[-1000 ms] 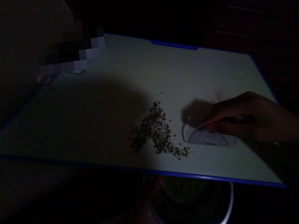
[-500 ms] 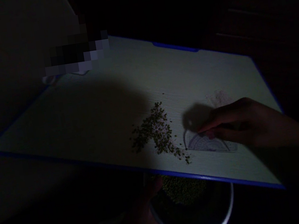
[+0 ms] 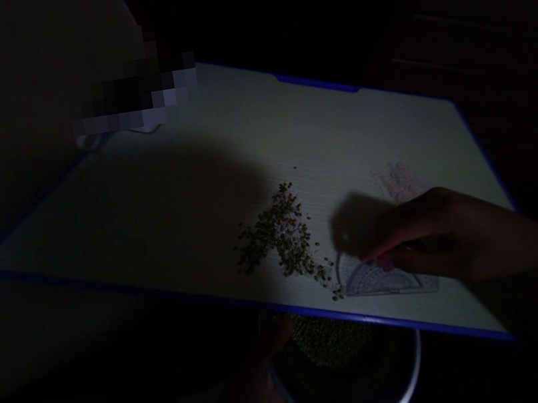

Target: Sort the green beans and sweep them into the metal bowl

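Note:
My right hand (image 3: 421,239) pinches a clear plastic protractor (image 3: 382,279) by its curved top, its straight edge lying low on a pale board (image 3: 420,132) with a blue rim. Just left of it is a scattered heap of small green beans (image 3: 281,233), mixed with some pale powder. Below the board's near edge, my left hand (image 3: 267,390) grips the left side of a round metal bowl (image 3: 417,378). More green beans (image 3: 333,340) lie inside the bowl, partly hidden under the board. Only the thumb and side of my left hand show in the dark.
A faint pinkish patch of powder (image 3: 397,177) lies on the board beyond my right hand. A pale object, mostly blurred out by pixels, rests at the board's far left corner with a white loop (image 3: 91,142). The surroundings are very dark.
My right hand has drawn the protractor down toward the board's near edge, pushing a few beans at its left end. My left hand and the bowl stay in place.

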`<state>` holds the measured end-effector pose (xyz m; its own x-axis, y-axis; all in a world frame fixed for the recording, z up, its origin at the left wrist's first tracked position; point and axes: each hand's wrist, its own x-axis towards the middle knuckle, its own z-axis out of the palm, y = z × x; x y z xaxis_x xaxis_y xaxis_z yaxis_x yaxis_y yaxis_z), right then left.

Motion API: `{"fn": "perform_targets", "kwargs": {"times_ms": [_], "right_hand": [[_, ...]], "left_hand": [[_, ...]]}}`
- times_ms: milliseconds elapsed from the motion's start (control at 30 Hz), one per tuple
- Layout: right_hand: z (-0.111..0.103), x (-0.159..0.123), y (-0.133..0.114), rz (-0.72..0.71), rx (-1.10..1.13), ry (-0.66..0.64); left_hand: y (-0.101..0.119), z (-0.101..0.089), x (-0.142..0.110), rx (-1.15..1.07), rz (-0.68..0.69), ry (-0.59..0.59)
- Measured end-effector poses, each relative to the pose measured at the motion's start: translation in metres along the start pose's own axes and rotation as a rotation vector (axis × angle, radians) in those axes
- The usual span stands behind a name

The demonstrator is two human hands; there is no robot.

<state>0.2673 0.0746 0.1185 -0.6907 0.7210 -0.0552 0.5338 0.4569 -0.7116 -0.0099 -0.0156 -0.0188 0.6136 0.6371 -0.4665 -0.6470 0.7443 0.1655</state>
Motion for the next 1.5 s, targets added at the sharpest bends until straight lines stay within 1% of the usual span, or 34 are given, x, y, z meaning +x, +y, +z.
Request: {"fn": "perform_targets", "kwargs": {"times_ms": [67, 200, 267, 433, 600, 767, 900, 1067, 1167, 1233, 1367, 1500], "right_hand": [[0.001, 0.001, 0.001, -0.001, 0.003, -0.009], [0.002, 0.001, 0.004, 0.026, -0.002, 0.069], [0.002, 0.001, 0.005, 0.033, -0.006, 0.084], [0.005, 0.003, 0.001, 0.008, 0.007, 0.049], [0.007, 0.004, -0.001, -0.045, 0.013, 0.040], [0.002, 0.000, 0.001, -0.019, 0.008, 0.072], [0.002, 0.001, 0.001, -0.006, 0.032, 0.022], [0.007, 0.005, -0.001, -0.029, 0.040, -0.059], [0.009, 0.005, 0.000, -0.026, 0.055, -0.066], [0.008, 0.004, 0.001, -0.015, 0.055, -0.057], [0.005, 0.002, 0.003, 0.021, 0.024, -0.006], [0.003, 0.002, 0.003, 0.039, -0.005, 0.045]], "left_hand": [[0.000, -0.002, 0.000, -0.007, -0.011, -0.001], [-0.001, -0.005, 0.001, -0.023, -0.033, -0.009], [-0.002, -0.007, 0.001, -0.033, -0.042, -0.019], [-0.003, -0.008, 0.001, -0.062, -0.056, -0.044], [-0.002, -0.007, 0.004, -0.089, -0.010, -0.062], [-0.002, -0.015, 0.005, -0.145, -0.014, -0.134], [-0.001, -0.020, 0.003, -0.165, -0.035, -0.110], [-0.001, -0.014, 0.005, -0.131, 0.038, -0.081], [0.000, -0.007, 0.006, -0.144, -0.005, -0.125], [0.000, -0.003, 0.006, -0.159, -0.023, -0.144], [0.001, -0.002, 0.003, -0.182, 0.004, -0.106], [0.001, -0.001, 0.003, -0.175, -0.016, -0.102]]}}
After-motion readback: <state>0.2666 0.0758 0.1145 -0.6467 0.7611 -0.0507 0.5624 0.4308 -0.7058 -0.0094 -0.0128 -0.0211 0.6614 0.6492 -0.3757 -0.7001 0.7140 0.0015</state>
